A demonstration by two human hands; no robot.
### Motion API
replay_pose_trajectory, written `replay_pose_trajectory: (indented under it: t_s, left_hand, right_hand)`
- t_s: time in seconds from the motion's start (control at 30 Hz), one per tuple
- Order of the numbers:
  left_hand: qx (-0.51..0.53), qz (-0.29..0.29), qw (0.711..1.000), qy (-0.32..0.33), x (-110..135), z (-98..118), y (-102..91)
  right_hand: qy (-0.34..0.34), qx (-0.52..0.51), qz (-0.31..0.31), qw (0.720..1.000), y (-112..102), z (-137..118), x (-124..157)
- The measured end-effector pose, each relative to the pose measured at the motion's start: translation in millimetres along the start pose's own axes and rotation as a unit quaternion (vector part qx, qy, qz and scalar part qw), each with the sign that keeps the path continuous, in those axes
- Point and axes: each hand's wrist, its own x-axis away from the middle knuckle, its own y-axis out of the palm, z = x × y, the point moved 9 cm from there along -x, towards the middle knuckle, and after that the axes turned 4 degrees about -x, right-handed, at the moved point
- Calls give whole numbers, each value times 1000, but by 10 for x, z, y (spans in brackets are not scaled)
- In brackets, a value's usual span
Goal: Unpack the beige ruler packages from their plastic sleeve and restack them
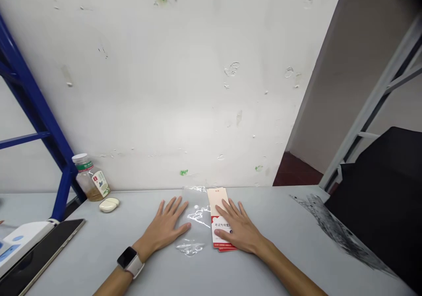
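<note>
My left hand [165, 225] lies flat on the grey table with its fingers spread, at the left edge of a clear plastic sleeve [198, 219]. My right hand [240, 228] rests open over the right part of a white and red printed card packet [217, 199], covering some of its lettering. A second red edge shows just under the packet's lower end. Sleeve and packet lie side by side, close to the wall. A watch with a pale strap [131, 261] is on my left wrist.
A jar with a white lid [92, 179] and a cream oval case [109, 205] stand at the back left, by a blue metal frame [36, 98]. A tablet [42, 252] and a white device [24, 243] lie at the left. A black chair back [385, 190] is at the right.
</note>
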Motion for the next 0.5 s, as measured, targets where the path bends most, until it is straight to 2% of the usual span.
replay_pose_trajectory:
  t_s: [0.17,0.37,0.5]
  left_hand:
    - [-1,-1,1000,4,-1,-5,7]
    - [-4,0,1000,4,-1,-1,7]
    - [0,-11,1000,-3,-2,4,5]
  right_hand:
    - [11,-35,11,999,-74,33,8]
    - [-20,-70,-63,995,-82,23,121]
    - [-21,-61,-70,995,-56,38,158]
